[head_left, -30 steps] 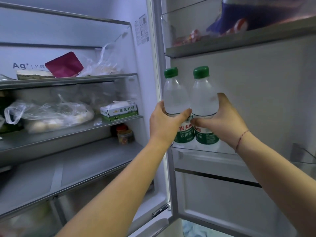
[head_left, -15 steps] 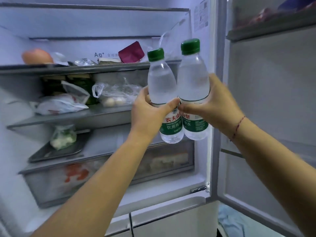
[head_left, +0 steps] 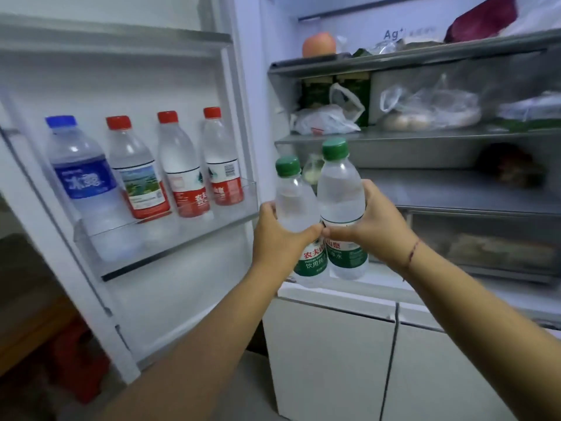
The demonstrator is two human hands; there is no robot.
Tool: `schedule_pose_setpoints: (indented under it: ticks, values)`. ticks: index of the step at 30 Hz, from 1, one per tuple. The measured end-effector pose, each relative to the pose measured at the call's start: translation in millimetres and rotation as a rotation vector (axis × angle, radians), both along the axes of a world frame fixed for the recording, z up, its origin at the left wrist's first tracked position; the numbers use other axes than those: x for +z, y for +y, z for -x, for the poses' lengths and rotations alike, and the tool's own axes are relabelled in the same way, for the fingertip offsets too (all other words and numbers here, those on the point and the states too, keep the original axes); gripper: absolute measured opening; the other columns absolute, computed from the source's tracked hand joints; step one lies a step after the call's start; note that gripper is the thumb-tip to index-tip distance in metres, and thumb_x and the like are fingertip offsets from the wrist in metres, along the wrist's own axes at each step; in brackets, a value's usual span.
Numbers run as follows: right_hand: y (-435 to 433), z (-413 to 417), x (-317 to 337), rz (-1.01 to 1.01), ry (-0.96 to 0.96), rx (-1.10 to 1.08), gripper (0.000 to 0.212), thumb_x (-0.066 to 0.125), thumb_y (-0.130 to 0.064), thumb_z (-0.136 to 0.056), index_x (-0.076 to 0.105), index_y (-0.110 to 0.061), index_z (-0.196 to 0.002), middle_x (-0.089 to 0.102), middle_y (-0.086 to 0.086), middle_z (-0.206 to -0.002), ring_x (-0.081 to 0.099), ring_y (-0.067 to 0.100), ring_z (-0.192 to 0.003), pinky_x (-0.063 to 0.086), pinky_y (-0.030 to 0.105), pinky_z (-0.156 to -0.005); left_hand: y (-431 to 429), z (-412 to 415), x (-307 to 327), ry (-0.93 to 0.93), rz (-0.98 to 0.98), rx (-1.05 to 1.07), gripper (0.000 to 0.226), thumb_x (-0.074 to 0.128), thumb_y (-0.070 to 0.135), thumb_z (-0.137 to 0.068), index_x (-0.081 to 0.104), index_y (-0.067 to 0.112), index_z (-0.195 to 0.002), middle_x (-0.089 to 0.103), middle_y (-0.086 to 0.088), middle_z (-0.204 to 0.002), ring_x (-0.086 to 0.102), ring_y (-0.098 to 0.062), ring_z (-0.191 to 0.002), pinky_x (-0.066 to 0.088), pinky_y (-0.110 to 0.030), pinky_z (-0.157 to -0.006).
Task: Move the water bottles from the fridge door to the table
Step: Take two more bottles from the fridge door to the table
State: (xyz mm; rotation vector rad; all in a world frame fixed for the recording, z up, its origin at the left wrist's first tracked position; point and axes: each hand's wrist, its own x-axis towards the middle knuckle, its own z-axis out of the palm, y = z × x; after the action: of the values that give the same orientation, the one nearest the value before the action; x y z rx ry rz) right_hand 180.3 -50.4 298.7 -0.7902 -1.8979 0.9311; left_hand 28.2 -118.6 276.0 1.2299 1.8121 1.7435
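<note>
L hand [head_left: 282,235] gripped a small clear plastic water bottle w/ green cap & green label [head_left: 296,205]. R hand [head_left: 379,226] gripped a second bottle of the same kind [head_left: 341,189]. Fingers curled round both bodies, thumb tips nearly meeting in front. Both bottles were upright, side by side, held in the air just right of the clear plastic fridge-door bin [head_left: 170,235]. In that bin stood a blue-capped, blue-labelled bottle [head_left: 82,177] at the left end, then three red-capped bottles [head_left: 182,165] in a row. A red-orange apple [head_left: 318,44] sat up & right of the bin.

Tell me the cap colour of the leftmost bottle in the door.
The cap is blue; head view.
</note>
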Motion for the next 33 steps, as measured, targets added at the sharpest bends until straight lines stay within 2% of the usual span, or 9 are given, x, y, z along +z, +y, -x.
schedule_pose_setpoints:
  ticks: [5,14,19,23,26,28,30,31,33]
  values:
    - [-54,71,-30,0.078,-0.013,0.171,0.079,0.09,-0.027,-0.053,0.048,-0.021,-0.12,0.064,-0.004,-0.113,0.062,0.015,-0.105,0.053,0.044,-0.091,-74,62,-30,-0.032,0.057,0.113,0.071,0.088,0.032,-0.051,0.046,0.028,-0.107,0.062,0.007,-0.108,0.062,-0.015,-0.1,0.056,-0.036,-0.081]
    - [-137,172,-66,0.148,-0.087,0.507,0.08,0.09,-0.03,-0.054,0.046,-0.026,-0.121,0.063,-0.011,-0.109,0.061,0.006,-0.099,0.052,0.026,-0.076,-198,130,-68,-0.049,0.127,0.435,0.081,0.084,0.045,-0.038,0.047,0.026,-0.108,0.064,0.006,-0.105,0.064,-0.015,-0.097,0.057,-0.043,-0.081]
    - [-179,224,-83,0.177,-0.125,0.694,0.077,0.09,-0.029,-0.053,0.047,-0.03,-0.116,0.064,-0.011,-0.107,0.062,0.007,-0.098,0.053,0.027,-0.076,-262,152,-77,-0.049,0.144,0.602,0.075,0.091,0.031,-0.05,0.047,0.025,-0.111,0.064,0.009,-0.105,0.063,-0.01,-0.098,0.055,-0.037,-0.083]
    - [-221,268,-93,0.155,-0.141,0.777,0.073,0.089,-0.034,-0.054,0.047,-0.033,-0.113,0.062,-0.013,-0.105,0.061,0.006,-0.097,0.054,0.031,-0.082,-311,174,-79,-0.078,0.147,0.711,0.074,0.089,0.031,-0.052,0.046,0.031,-0.112,0.063,0.011,-0.105,0.061,-0.01,-0.1,0.054,-0.035,-0.084]
    - [-253,302,-96,0.138,-0.138,0.853,0.072,0.087,-0.037,-0.055,0.048,-0.035,-0.115,0.063,-0.012,-0.108,0.061,0.007,-0.1,0.053,0.033,-0.086,-347,195,-80,-0.093,0.154,0.797,0.075,0.087,0.043,-0.044,0.046,0.04,-0.106,0.062,0.017,-0.101,0.06,-0.004,-0.096,0.052,-0.027,-0.076]
    - [-273,325,-98,0.135,-0.124,0.885,0.069,0.086,-0.037,-0.054,0.046,-0.046,-0.109,0.063,-0.015,-0.104,0.062,0.002,-0.098,0.053,0.026,-0.082,-367,215,-81,-0.114,0.161,0.835,0.079,0.084,0.05,-0.036,0.045,0.042,-0.104,0.063,0.017,-0.101,0.061,-0.004,-0.095,0.055,-0.031,-0.078]
    - [-290,350,-98,0.135,-0.104,0.885,0.065,0.086,-0.036,-0.052,0.044,-0.054,-0.098,0.063,-0.02,-0.097,0.061,-0.008,-0.091,0.05,0.011,-0.068,-384,240,-83,-0.128,0.155,0.854,0.084,0.084,0.052,-0.034,0.048,0.038,-0.109,0.064,0.015,-0.103,0.062,-0.007,-0.097,0.056,-0.036,-0.081]
    - [-297,364,-99,0.147,-0.101,0.877,0.065,0.088,-0.034,-0.052,0.045,-0.053,-0.097,0.063,-0.02,-0.095,0.06,-0.011,-0.088,0.048,0.009,-0.064,-391,253,-85,-0.123,0.154,0.856,0.086,0.085,0.052,-0.035,0.049,0.035,-0.111,0.065,0.014,-0.104,0.063,-0.007,-0.097,0.056,-0.037,-0.082]
    - [-309,394,-100,0.186,-0.1,0.867,0.067,0.09,-0.028,-0.052,0.047,-0.045,-0.101,0.064,-0.015,-0.098,0.062,-0.004,-0.09,0.05,0.017,-0.07,-405,280,-88,-0.112,0.16,0.851,0.085,0.088,0.05,-0.039,0.049,0.032,-0.112,0.066,0.014,-0.102,0.064,-0.007,-0.096,0.057,-0.035,-0.08]
